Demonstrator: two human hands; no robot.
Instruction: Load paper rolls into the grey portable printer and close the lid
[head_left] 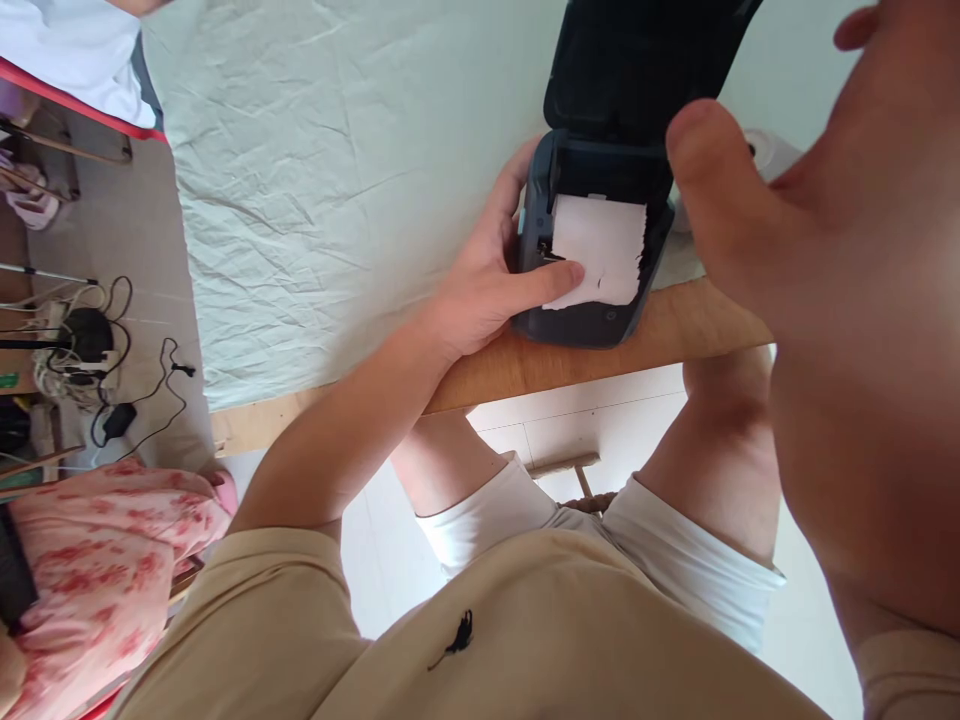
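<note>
Charcoal in colour, the device sits at the near edge of the surface, over the bare wooden strip and the pale green cloth. Its long axis runs from near to far, the far end leaning slightly right, and its lid stands open at that far end. The left hand is the nearer one and touches it: the palm and fingers curl around the left side, partly hidden behind the casing, while the thumb reaches right across the front and presses on a piece of white paper. That paper lies over the open compartment, its right and near edges ragged. From the left hand, then, most of the device lies to the right. The right hand looms high on the right, close to the camera and blurred, thumb extended toward the lid's right side; whether it touches anything, or has something in its fingers, cannot be told, as most of them are out of view. Partly hidden behind it, a white roll rests just to the right of the device.
</note>
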